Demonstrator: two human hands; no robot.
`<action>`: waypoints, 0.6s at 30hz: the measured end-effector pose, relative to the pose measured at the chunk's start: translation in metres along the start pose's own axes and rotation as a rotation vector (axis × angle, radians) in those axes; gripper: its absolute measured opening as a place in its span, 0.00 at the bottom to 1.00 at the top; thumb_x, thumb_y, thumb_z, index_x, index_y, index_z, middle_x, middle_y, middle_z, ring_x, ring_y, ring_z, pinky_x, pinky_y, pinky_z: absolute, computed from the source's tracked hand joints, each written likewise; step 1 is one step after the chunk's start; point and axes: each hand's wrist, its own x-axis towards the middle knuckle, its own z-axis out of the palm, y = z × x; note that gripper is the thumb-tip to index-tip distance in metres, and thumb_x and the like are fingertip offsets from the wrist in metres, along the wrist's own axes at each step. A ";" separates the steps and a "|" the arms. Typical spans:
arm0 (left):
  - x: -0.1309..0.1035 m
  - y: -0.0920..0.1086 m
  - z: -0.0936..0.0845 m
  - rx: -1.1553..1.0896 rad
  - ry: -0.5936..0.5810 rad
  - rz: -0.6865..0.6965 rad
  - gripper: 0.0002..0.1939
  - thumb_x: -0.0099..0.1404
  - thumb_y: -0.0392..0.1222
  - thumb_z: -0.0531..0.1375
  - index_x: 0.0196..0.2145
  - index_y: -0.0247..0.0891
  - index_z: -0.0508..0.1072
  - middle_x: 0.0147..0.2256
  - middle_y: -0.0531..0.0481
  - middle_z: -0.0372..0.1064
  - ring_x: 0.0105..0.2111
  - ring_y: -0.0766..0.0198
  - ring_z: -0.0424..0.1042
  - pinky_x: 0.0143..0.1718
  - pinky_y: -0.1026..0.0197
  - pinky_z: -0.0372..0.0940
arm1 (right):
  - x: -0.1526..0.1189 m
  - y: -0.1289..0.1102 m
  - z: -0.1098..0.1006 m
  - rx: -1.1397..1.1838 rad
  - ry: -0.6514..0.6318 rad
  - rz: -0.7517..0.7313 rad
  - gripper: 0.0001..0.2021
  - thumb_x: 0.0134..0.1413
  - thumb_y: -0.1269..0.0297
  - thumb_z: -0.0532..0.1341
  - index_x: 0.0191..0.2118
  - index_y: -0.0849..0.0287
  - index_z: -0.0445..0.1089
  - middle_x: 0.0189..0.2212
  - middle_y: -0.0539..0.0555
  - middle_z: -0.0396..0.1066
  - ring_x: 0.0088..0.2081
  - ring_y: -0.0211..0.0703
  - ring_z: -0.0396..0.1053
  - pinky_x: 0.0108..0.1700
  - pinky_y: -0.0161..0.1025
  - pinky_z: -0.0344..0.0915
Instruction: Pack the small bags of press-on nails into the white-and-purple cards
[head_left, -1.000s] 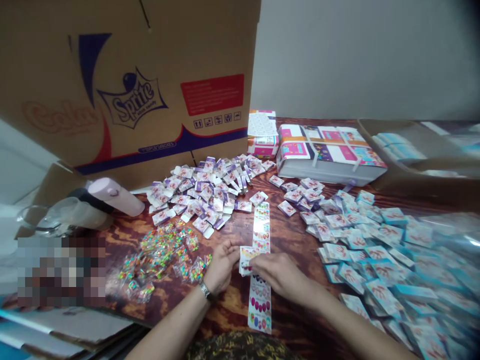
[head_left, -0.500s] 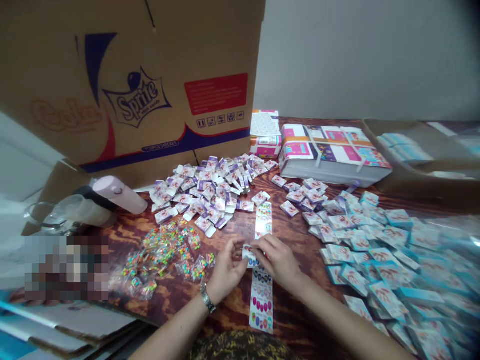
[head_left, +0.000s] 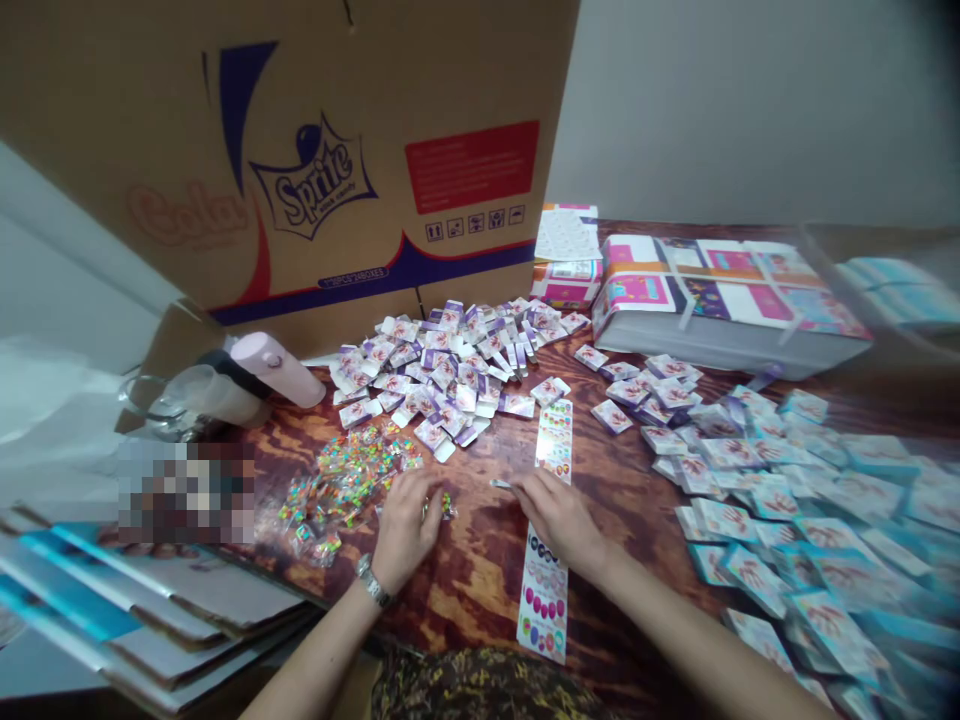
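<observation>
The left hand [head_left: 409, 525] is at the near right edge of a pile of candy bags [head_left: 352, 470], its fingers bent downward; whether its grip has closed on a bag cannot be told. A watch [head_left: 373, 580] circles that wrist. The right hand [head_left: 559, 520] hovers over a sticker strip [head_left: 545, 590], covering its middle, and its grip is narrow, pinching a small pale slip [head_left: 501, 484] between thumb and fingertips. The strip lies flat on the desk [head_left: 472, 560], running away from the person, its far end beside a purple box [head_left: 550, 390].

Beyond the hands, more purple boxes are heaped before a tall carton [head_left: 450, 80] printed "Sprite". To the right of the strip spread many blue boxes [head_left: 832, 620]. A pink bottle [head_left: 266, 365] leans at the left, and 1 strapped bundle [head_left: 720, 290] lies at the back.
</observation>
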 end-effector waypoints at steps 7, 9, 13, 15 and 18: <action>-0.024 -0.006 0.022 0.543 -0.158 0.269 0.17 0.60 0.43 0.55 0.48 0.39 0.67 0.53 0.40 0.56 0.58 0.42 0.46 0.55 0.34 0.45 | 0.007 -0.001 0.016 0.042 0.013 0.017 0.09 0.61 0.70 0.48 0.40 0.58 0.64 0.32 0.55 0.65 0.34 0.42 0.65 0.37 0.38 0.64; -0.023 0.002 0.038 0.536 -0.164 0.255 0.21 0.60 0.45 0.56 0.51 0.40 0.64 0.53 0.40 0.57 0.57 0.42 0.48 0.54 0.34 0.47 | 0.009 -0.001 0.021 0.031 0.015 0.031 0.09 0.60 0.71 0.48 0.39 0.58 0.64 0.31 0.54 0.64 0.33 0.42 0.65 0.36 0.38 0.64; -0.020 0.012 0.050 0.482 -0.147 0.197 0.25 0.60 0.46 0.56 0.54 0.38 0.60 0.50 0.39 0.58 0.53 0.46 0.53 0.53 0.38 0.51 | 0.009 0.002 0.025 -0.013 0.035 0.077 0.07 0.59 0.69 0.49 0.36 0.58 0.64 0.30 0.54 0.64 0.32 0.42 0.64 0.35 0.37 0.64; -0.021 0.011 0.047 0.470 -0.143 0.196 0.23 0.61 0.44 0.54 0.54 0.37 0.61 0.49 0.39 0.59 0.53 0.48 0.54 0.54 0.39 0.51 | 0.007 0.004 0.026 -0.040 0.041 0.089 0.07 0.59 0.70 0.50 0.37 0.58 0.64 0.31 0.54 0.65 0.34 0.42 0.65 0.36 0.37 0.63; -0.025 0.007 0.042 0.464 -0.164 0.240 0.19 0.61 0.41 0.54 0.50 0.37 0.64 0.46 0.41 0.62 0.52 0.49 0.55 0.55 0.38 0.48 | 0.002 0.002 0.032 -0.148 0.038 0.071 0.08 0.58 0.70 0.50 0.36 0.59 0.65 0.30 0.54 0.65 0.33 0.41 0.64 0.35 0.35 0.61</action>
